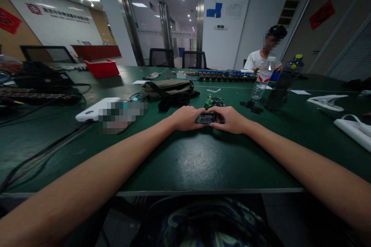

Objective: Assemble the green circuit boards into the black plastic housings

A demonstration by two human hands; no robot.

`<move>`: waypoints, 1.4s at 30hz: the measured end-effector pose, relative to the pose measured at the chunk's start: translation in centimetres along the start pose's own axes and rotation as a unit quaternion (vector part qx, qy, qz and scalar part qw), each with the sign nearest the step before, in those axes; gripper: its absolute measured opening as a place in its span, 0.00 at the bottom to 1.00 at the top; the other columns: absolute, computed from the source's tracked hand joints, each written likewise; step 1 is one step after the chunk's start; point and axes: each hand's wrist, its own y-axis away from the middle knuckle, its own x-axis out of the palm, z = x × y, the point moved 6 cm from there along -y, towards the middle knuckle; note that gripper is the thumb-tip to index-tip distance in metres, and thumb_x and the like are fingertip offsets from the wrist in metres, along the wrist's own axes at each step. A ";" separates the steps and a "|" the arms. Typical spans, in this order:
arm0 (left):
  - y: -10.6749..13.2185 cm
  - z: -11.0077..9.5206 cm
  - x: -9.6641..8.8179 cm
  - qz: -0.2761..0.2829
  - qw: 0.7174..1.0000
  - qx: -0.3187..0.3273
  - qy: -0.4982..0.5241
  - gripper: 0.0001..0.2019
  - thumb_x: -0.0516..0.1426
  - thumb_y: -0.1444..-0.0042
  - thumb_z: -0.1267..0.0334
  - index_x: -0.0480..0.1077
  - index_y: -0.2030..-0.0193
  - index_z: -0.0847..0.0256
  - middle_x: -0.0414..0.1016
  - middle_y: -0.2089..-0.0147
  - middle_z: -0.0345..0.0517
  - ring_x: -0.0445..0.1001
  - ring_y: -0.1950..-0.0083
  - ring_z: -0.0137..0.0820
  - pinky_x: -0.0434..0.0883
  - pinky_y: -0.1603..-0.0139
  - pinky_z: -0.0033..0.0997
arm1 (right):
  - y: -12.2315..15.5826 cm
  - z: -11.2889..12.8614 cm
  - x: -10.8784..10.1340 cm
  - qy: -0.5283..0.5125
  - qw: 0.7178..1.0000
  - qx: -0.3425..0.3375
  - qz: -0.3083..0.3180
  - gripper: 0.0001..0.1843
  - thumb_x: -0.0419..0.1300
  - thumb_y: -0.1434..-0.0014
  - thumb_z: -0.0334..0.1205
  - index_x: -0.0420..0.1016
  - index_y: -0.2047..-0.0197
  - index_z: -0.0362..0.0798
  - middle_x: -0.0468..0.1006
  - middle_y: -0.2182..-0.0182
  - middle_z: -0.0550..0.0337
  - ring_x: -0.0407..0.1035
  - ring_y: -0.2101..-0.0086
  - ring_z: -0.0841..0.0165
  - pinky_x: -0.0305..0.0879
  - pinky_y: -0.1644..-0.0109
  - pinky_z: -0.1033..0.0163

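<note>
Between my fingertips is a small black rectangular module [207, 118] with a pale printed label facing me. My left hand [188, 118] grips its left end, and my right hand [232, 119] pinches its right end between thumb and fingers. Just behind it lies a pile of green circuit boards [213, 101] on the green table [191, 162]. Several small black pieces [251, 106] lie to the right of my right hand. What exactly the module is cannot be made out at this size.
A grey-brown bag [168, 88] with a black strap lies behind my left hand. Right of centre stand a clear water bottle [262, 79] and a dark bottle [282, 85]. A white device [97, 109] and cables are at left. A person [262, 60] sits across the table.
</note>
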 end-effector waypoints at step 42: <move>0.0 0.0 0.0 0.003 1.000 0.002 0.006 0.24 0.52 0.38 0.46 0.68 0.44 0.60 0.81 0.58 0.53 0.81 0.58 0.45 0.71 0.62 0.36 | 0.1 0.0 0.0 0.002 1.000 0.009 0.002 0.21 0.65 0.43 0.41 0.72 0.47 0.45 0.79 0.66 0.58 0.70 0.71 0.69 0.63 0.62 0.64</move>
